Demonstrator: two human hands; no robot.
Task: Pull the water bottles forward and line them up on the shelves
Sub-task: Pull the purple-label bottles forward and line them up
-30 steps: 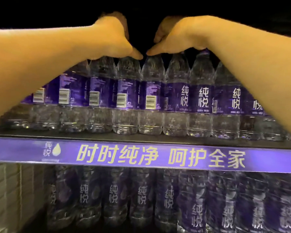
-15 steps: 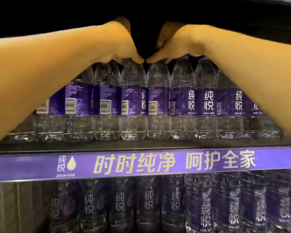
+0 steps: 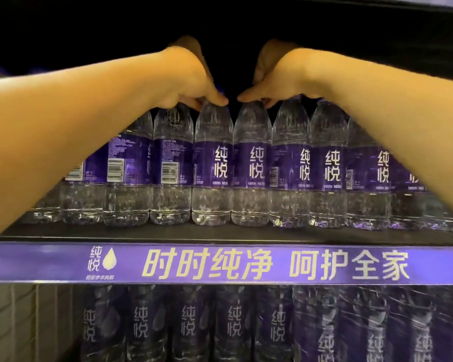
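A row of clear water bottles (image 3: pixel 250 165) with purple labels stands upright near the front of a dark shelf (image 3: pixel 225 235). My left hand (image 3: pixel 188 82) reaches over the row and grips the top of a middle bottle (image 3: pixel 211 165), thumb on its near side. My right hand (image 3: pixel 272 79) grips the top of the bottle beside it, and its fingers curl over the caps behind. Both caps are hidden under my hands. The two gripped bottles show their white brand characters to the front; bottles further left show barcodes.
A purple price strip (image 3: pixel 220 265) with white characters runs along the shelf's front edge. Below it, a lower shelf holds several more purple-labelled bottles (image 3: pixel 233 325). The space above the bottle row is dark. A pale panelled wall (image 3: pixel 8 322) shows at the lower left.
The two middle bottles under my hands have turned, so their barcodes gave way to the brand characters. The camera has tilted up a little; my hands stayed on the bottle tops.
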